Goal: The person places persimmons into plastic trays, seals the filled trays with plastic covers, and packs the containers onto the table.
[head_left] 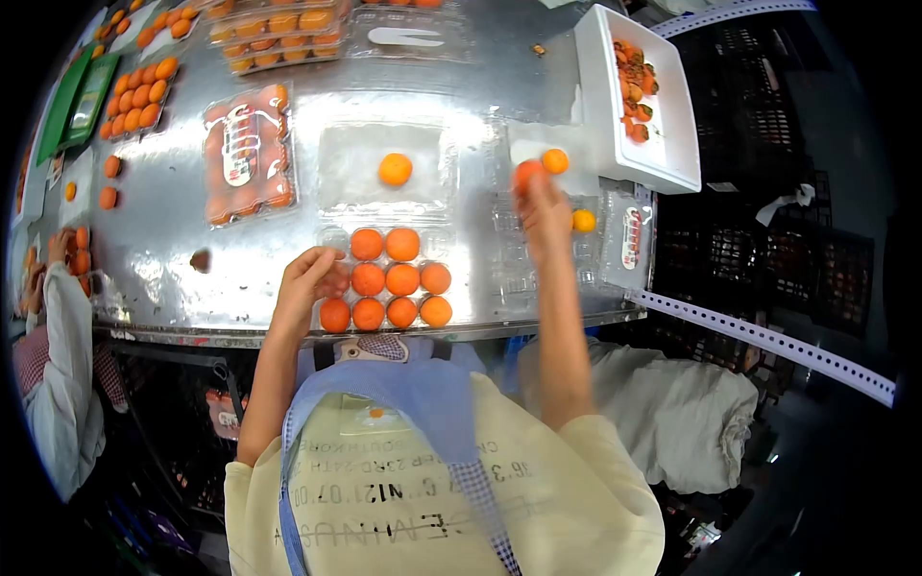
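Note:
A clear plastic tray [332, 233] near the table's front edge holds several orange fruits [401, 279] in rows, and its hinged lid [336, 173] lies open behind it with one orange [395, 170] on it. At the tray's left side is my left hand [315, 274], fingers apart and holding nothing. My right hand [543, 206], slightly blurred, grips a reddish-orange fruit [527, 177] above another open clear tray [509, 254] on the right. Two yellower fruits [554, 161] [584, 221] lie beside that hand.
A white foam box [684, 144] with stemmed fruit stands at the back right. Closed fruit packs [248, 154] [279, 38] and a filled tray [139, 97] are at the left and back. Another person's hands [60, 250] are at the far left. Dark crates [768, 125] stand beyond the table's right edge.

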A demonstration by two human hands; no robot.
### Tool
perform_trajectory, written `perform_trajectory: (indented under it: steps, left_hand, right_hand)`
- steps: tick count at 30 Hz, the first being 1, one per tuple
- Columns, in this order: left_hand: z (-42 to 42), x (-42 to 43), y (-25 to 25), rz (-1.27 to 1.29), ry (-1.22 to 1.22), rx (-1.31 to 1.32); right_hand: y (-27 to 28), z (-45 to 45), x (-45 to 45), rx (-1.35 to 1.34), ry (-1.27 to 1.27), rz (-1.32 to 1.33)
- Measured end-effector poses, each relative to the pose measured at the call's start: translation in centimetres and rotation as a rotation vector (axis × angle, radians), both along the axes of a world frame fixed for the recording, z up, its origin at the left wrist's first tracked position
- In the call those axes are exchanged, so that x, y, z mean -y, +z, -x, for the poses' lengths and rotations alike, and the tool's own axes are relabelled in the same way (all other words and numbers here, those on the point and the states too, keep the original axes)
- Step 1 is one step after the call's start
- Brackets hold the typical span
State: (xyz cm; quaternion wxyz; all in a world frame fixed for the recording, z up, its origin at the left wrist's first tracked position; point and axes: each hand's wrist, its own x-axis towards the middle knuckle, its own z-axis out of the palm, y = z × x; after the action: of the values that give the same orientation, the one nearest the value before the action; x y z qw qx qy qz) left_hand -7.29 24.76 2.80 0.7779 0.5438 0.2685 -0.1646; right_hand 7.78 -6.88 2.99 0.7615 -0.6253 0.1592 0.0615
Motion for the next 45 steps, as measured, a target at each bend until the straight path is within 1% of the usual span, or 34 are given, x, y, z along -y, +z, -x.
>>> perform_trajectory:
  steps: [1,2,4,5,7,10,12,13,14,15,17,20,21,22,23,25,26,32,35,38,41,44,45]
  left_hand:
    - [0.0,-0.2,-0.1,0.002,0.005,0.002]
    - [-0.1,-0.2,-0.1,0.003,0.000,0.017]
    - [0.0,-0.4,0.1,-0.001,-0.003,0.038]
    - [0.1,-0.4,0.1,-0.014,0.006,0.038]
    - [0.4,-0.7,-0.2,-0.047,0.046,0.030]
    - [1.3,-1.3,-0.9,-0.111,0.078,0.036]
    - [2.3,-1.7,-2.3,-0.148,0.087,0.036]
    - [2.7,-1.8,-2.9,-0.166,0.079,0.047]
    - [3.0,-1.6,-2.9,-0.144,0.127,0.025]
    - [3.3,-1.6,-3.4,-0.258,0.095,0.046]
    - [3.9,-1.2,-4.2,-0.478,0.024,0.092]
    - [3.6,-0.1,-1.6,-0.850,-0.126,0.147]
    - [3.5,0.1,-1.1,-0.970,-0.179,0.159]
    - [3.6,0.2,-1.7,-1.057,-0.197,0.201]
    - [3.6,0.2,-1.8,-1.110,-0.222,0.205]
    - [3.4,0.5,-1.7,-1.211,-0.277,0.215]
    - [3.2,0.7,-1.5,-1.204,-0.287,0.212]
    - [2.5,1.2,-1.6,-1.286,-0.344,0.237]
    - [2.6,1.3,-1.9,-1.302,-0.312,0.340]
    - [3.0,1.2,-2.6,-1.219,-0.233,0.439]
    - [3.1,0.8,-2.3,-1.231,-0.268,0.472]
    - [3.1,0.5,-1.1,-1.054,-0.134,0.430]
    - [3.1,0.5,-1.1,-0.915,-0.040,0.425]
  right_hand:
    - [1.1,-2.7,2.0,0.088,-0.080,0.069]
    - [3.4,-4.9,3.2,0.211,-0.167,0.071]
    - [4.9,-9.0,7.5,0.383,-0.250,-0.070]
    - [6.4,-9.5,8.4,0.342,-0.318,-0.155]
    - [7.6,-8.6,7.1,0.356,-0.359,-0.149]
    - [5.0,-4.4,2.9,0.267,-0.098,0.124]
    - [2.6,-0.8,-0.6,0.155,0.261,0.342]
    - [0.9,0.9,-2.3,0.187,0.428,0.400]
    - [-0.5,2.6,-4.0,0.223,0.591,0.459]
    - [0.0,4.3,-6.1,0.245,0.742,0.631]
    - [0.2,7.0,-9.4,0.318,0.907,0.741]
    - [-0.1,9.2,-12.4,0.614,1.056,0.989]
    - [-0.4,9.6,-13.1,0.686,1.035,1.036]
    - [-0.9,10.0,-13.5,0.759,1.012,1.084]
    - [-1.2,10.3,-13.9,0.833,0.987,1.133]
    - [-1.2,10.8,-14.6,0.847,0.999,1.189]
    - [-1.2,10.9,-14.7,0.853,1.004,1.218]
    - [-1.7,10.9,-15.2,0.837,1.002,1.247]
    - [-1.7,10.8,-15.2,0.809,0.998,1.224]
    - [-1.3,10.8,-14.9,0.708,0.996,1.130]
    - [0.8,10.3,-14.3,0.503,1.009,1.042]
    - [1.4,9.3,-12.8,0.198,1.037,0.703]
    - [1.3,9.1,-12.3,0.060,0.997,0.480]
